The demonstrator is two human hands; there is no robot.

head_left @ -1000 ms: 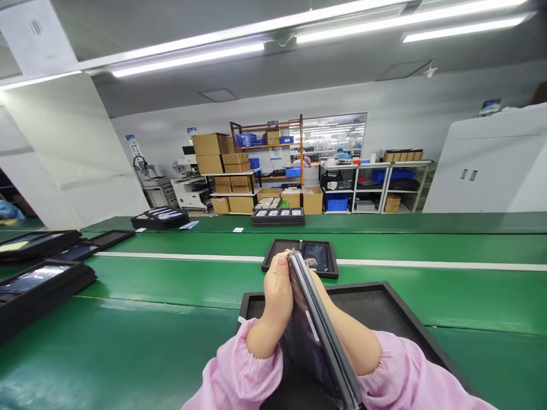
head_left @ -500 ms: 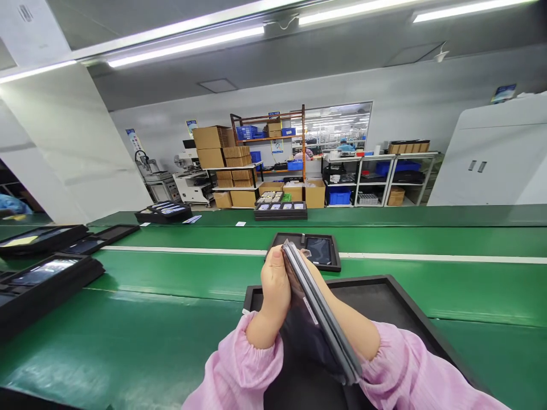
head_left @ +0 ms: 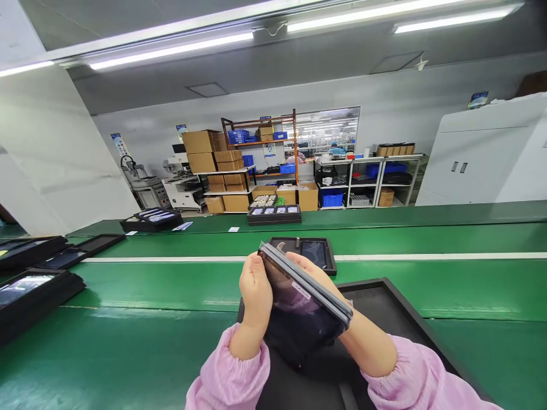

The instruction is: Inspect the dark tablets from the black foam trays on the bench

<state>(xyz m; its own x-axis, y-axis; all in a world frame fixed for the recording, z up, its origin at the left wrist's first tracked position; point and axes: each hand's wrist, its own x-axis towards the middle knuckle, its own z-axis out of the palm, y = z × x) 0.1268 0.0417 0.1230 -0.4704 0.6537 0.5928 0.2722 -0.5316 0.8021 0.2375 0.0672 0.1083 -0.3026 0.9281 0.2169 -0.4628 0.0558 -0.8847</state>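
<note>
Between both hands I hold a dark, glossy tablet, tilted, with a white label near its upper edge. Its grey edge looks layered; I cannot tell whether it is one piece or more stacked together. My left hand grips the upper left end, thumb on top. Behind it, my right hand supports the far side, its fingers partly hidden. Clear film seems to stick out at the tablet's ends. Below lies a large black tray. Just beyond is a smaller black tray with another dark tablet in it.
The green work surface carries a white line across it. Black trays holding screens stand at the left. At the back are a tray stack and another loaded tray. Shelves and cartons line the wall.
The tablet has turned flatter, showing more of its glossy face and label. Both hands have shifted slightly left with it, and the view has moved a little.
</note>
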